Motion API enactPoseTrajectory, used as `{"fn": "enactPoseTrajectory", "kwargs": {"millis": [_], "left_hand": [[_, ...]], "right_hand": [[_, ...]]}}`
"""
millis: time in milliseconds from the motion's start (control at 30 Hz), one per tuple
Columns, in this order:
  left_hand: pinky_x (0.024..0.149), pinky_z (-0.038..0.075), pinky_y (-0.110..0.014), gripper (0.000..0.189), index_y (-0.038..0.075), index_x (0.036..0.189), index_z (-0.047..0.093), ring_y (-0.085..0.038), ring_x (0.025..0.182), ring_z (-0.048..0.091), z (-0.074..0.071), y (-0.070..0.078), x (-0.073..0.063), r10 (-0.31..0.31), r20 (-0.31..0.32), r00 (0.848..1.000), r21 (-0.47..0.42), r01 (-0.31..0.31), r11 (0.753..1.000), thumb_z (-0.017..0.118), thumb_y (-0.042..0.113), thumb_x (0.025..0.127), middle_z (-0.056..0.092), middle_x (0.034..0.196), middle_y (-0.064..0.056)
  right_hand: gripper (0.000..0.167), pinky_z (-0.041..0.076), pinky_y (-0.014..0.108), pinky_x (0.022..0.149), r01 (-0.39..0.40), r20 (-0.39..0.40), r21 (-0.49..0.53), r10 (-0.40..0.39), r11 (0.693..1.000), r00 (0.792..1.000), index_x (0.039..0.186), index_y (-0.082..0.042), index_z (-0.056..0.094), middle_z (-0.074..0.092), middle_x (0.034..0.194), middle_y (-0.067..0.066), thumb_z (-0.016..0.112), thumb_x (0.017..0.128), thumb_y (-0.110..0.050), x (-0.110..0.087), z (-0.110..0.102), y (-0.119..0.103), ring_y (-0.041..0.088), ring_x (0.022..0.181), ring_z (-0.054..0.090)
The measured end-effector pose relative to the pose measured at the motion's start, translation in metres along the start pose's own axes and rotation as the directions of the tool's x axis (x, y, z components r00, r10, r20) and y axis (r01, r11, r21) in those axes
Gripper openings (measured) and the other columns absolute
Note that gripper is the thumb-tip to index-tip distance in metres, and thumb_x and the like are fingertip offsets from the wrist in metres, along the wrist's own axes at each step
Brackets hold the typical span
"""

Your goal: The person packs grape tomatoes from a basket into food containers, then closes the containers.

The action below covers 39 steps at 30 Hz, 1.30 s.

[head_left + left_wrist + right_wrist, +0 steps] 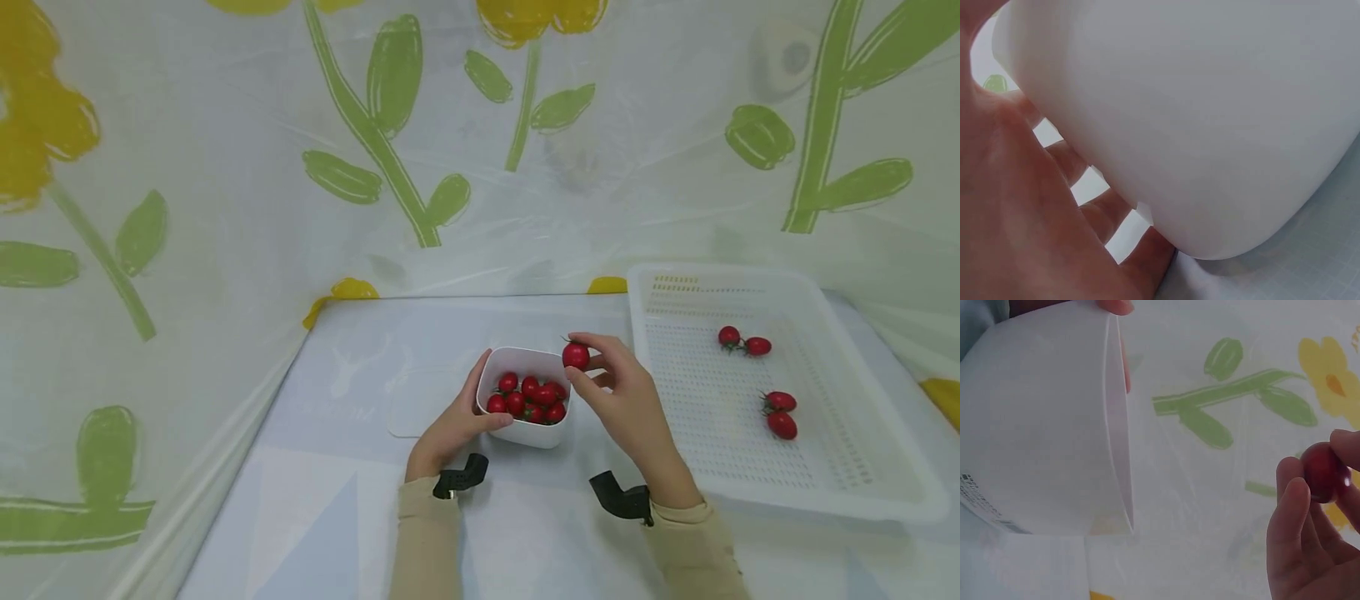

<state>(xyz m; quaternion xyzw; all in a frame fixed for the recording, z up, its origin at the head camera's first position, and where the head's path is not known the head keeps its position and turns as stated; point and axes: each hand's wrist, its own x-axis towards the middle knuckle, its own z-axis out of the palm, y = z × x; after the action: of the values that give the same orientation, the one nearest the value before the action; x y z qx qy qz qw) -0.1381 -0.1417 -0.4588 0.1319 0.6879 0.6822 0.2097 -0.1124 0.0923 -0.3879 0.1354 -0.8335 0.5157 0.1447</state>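
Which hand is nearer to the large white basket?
The right. In the head view, the right hand is close by the left side of the basket, pinching a tomato; the left hand is farther left, holding the white container.

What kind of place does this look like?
Possibly a curtained-off work booth: a flower-printed sheet hangs behind a pale table that holds a white perforated basket and a small white tub of cherry tomatoes.
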Motion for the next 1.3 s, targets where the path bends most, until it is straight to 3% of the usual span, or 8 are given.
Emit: {"fn": "enactPoseTrajectory", "kwargs": {"millis": [267, 500, 800, 1067, 1300], "left_hand": [[0.097, 0.031, -0.043, 0.092, 0.033, 0.143, 0.004, -0.026, 0.127, 0.022, 0.001, 0.003, -0.001, -0.026, -0.006, 1.0, 0.017, 0.026, 1.0, 0.069, 0.023, 0.077, 0.022, 0.142, -0.003], [0.097, 0.032, -0.042, 0.093, 0.033, 0.143, 0.003, -0.027, 0.127, 0.022, 0.0, 0.002, -0.002, -0.029, 0.002, 1.0, 0.012, 0.029, 0.999, 0.068, 0.023, 0.078, 0.021, 0.142, -0.006], [0.097, 0.031, -0.044, 0.09, 0.038, 0.141, 0.005, -0.024, 0.126, 0.024, -0.002, -0.007, 0.002, -0.018, -0.011, 1.0, 0.012, 0.018, 1.0, 0.068, 0.021, 0.078, 0.021, 0.142, -0.002], [0.096, 0.032, -0.043, 0.091, 0.034, 0.143, 0.005, -0.027, 0.127, 0.021, 0.001, 0.001, -0.001, -0.016, 0.0, 1.0, 0.015, 0.016, 1.0, 0.068, 0.024, 0.078, 0.019, 0.142, -0.005], [0.096, 0.032, -0.043, 0.092, 0.033, 0.143, 0.004, -0.027, 0.127, 0.022, 0.001, -0.001, 0.0, -0.018, -0.002, 1.0, 0.01, 0.018, 1.0, 0.068, 0.023, 0.078, 0.02, 0.142, -0.006]], "right_hand": [[0.037, 0.048, 0.027, 0.066, 0.087, 0.025, -0.044, -0.086, 0.995, 0.996, 0.121, -0.019, 0.052, 0.053, 0.11, -0.005, 0.061, 0.085, -0.022, -0.001, 0.021, 0.007, 0.009, 0.089, 0.054], [0.036, 0.047, 0.025, 0.061, 0.066, 0.007, -0.048, -0.066, 0.997, 0.998, 0.116, -0.017, 0.054, 0.054, 0.105, -0.006, 0.065, 0.082, -0.022, -0.004, 0.041, 0.02, 0.009, 0.083, 0.053], [0.041, 0.047, 0.025, 0.062, 0.066, 0.028, -0.19, -0.062, 0.98, 0.998, 0.117, -0.017, 0.055, 0.054, 0.103, -0.002, 0.069, 0.079, -0.017, -0.006, 0.053, 0.036, 0.009, 0.078, 0.049], [0.044, 0.05, 0.034, 0.073, 0.056, 0.021, -0.253, -0.053, 0.966, 0.998, 0.119, -0.019, 0.055, 0.053, 0.109, 0.001, 0.07, 0.078, -0.017, -0.007, 0.058, 0.038, 0.014, 0.089, 0.053], [0.043, 0.05, 0.037, 0.075, 0.064, -0.001, -0.299, -0.067, 0.952, 0.998, 0.12, -0.019, 0.054, 0.052, 0.11, 0.003, 0.068, 0.079, -0.019, -0.007, 0.062, 0.04, 0.017, 0.091, 0.055]]}}
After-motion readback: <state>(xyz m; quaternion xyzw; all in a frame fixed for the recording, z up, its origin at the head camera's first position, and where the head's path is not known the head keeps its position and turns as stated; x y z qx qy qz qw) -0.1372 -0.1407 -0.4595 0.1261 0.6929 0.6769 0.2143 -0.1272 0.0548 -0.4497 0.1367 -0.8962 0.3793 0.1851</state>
